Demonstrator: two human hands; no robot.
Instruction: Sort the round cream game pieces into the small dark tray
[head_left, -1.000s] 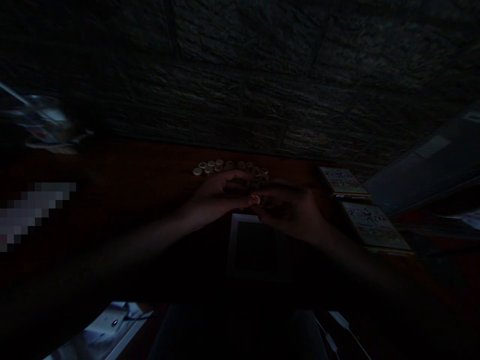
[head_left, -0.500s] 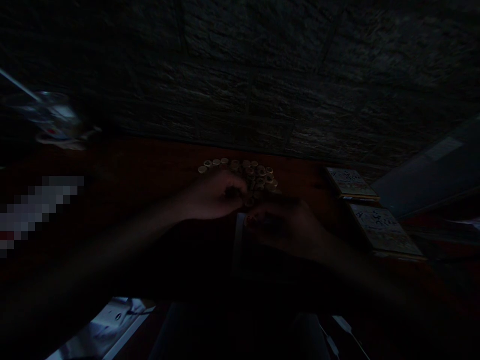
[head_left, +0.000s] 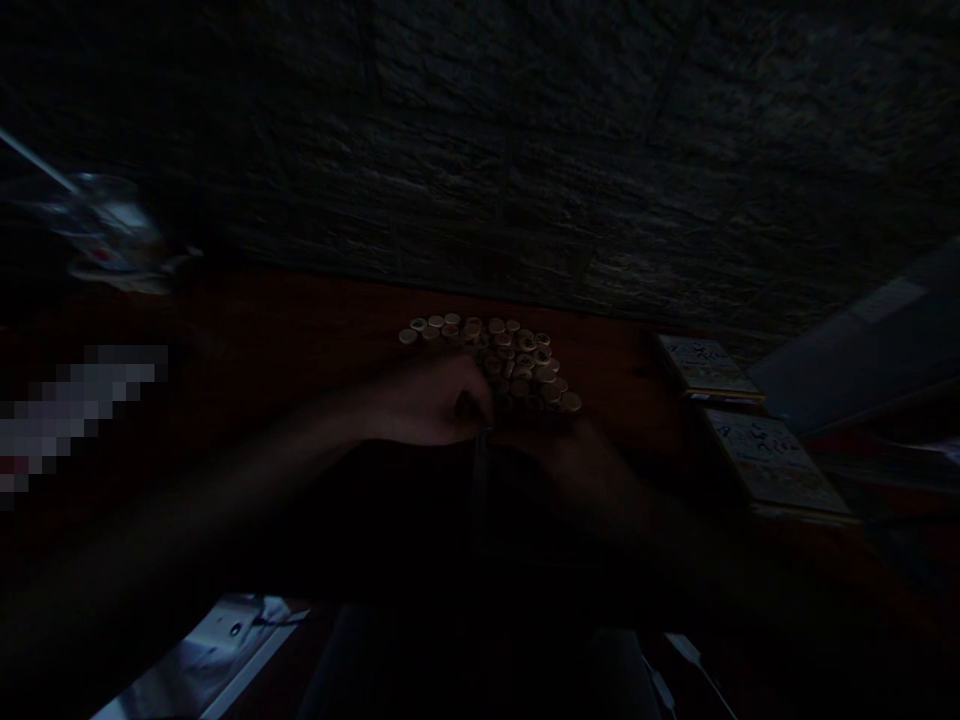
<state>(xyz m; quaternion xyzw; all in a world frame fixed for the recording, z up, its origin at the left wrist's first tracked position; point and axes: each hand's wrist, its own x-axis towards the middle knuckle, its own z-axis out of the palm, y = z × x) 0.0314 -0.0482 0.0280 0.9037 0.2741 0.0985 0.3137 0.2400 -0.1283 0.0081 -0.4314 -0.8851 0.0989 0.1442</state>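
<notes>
Several small round wooden pieces (head_left: 525, 362) lie in a loose heap on the dark reddish table (head_left: 315, 310); some carry dark marks. At the heap's near left edge is my left hand (head_left: 431, 400), its fingers curled closed; what they hold, if anything, is hidden. My right hand (head_left: 581, 460) is just right of it, below the heap, its fingertips lost in deep shadow close to my left fingers. Beneath the hands shows the pale edge of a dark flat object (head_left: 481, 480).
Two flat boxes with printed lids, one farther (head_left: 705, 364) and one nearer (head_left: 776, 458), lie at the right. A clear cup (head_left: 120, 225) with a straw stands at the back left. Behind the table rises a rough stone wall (head_left: 465, 160).
My right hand has come down and closer to my left; the round piece at its fingertips no longer shows. More of the heap's right side is uncovered.
</notes>
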